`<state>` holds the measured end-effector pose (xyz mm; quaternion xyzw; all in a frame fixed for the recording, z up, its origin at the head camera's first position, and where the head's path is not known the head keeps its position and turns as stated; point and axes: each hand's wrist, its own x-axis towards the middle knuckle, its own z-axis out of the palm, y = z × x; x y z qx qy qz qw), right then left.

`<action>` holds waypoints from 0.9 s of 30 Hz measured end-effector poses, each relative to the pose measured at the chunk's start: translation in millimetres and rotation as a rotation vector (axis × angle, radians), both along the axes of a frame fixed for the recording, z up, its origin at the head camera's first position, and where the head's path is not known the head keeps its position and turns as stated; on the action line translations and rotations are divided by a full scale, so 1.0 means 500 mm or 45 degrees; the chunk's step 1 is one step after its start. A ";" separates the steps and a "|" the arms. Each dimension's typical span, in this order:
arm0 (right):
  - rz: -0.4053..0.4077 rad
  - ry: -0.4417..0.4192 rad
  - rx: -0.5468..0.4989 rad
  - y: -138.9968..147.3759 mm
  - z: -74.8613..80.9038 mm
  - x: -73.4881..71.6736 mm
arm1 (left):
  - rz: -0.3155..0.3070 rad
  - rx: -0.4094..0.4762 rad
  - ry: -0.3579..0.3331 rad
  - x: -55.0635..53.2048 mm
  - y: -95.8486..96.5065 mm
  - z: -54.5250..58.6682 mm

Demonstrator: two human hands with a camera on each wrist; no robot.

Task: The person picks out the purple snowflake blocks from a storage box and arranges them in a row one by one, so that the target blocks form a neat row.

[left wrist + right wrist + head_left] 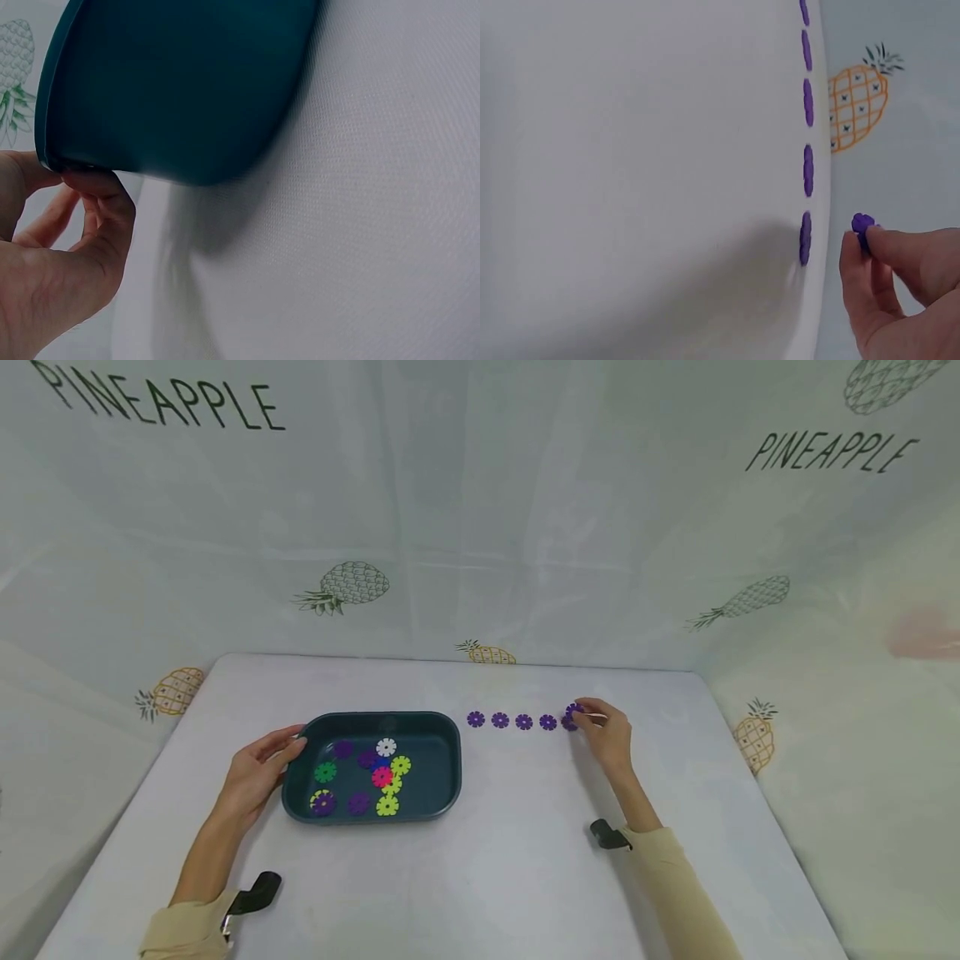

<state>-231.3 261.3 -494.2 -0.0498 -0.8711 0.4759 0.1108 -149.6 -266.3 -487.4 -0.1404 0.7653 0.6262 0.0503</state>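
Observation:
My left hand (252, 777) grips the left rim of a dark teal tray (433, 772); in the left wrist view, the thumb and fingers pinch the edge of the tray (180, 90). Inside the tray lie several flower-shaped plastic discs, among them a green disc (326, 772), a white disc (386, 747), a pink disc (382, 777) and a yellow disc (387, 806). Between thumb and fingers, my right hand (611, 739) pinches a purple flower-shaped disc (862, 222), held above the table at the right end of a row of purple discs (524, 722).
The row runs along the far part of the white table (517, 877), to the right of the tray. Behind the table hangs a pale curtain (480, 510) with pineapple prints. A black wrist camera (609, 835) sits on the right forearm, another black camera (257, 892) on the left.

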 end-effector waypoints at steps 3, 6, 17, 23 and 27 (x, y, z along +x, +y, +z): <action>-0.036 -0.046 -0.012 0.018 -0.006 0.001 | 0.001 0.007 0.004 -0.001 0.000 0.001; -0.067 -0.066 -0.002 0.033 -0.012 0.001 | 0.001 0.007 0.000 -0.001 -0.001 0.002; -0.067 -0.105 0.097 0.058 -0.027 0.003 | 0.009 0.034 -0.001 -0.001 0.000 -0.001; 0.001 -0.083 0.179 0.059 -0.032 0.001 | 0.016 0.022 -0.017 0.002 0.000 0.000; 0.037 -0.045 0.250 0.060 -0.032 -0.003 | 0.016 0.021 -0.020 0.002 0.000 0.000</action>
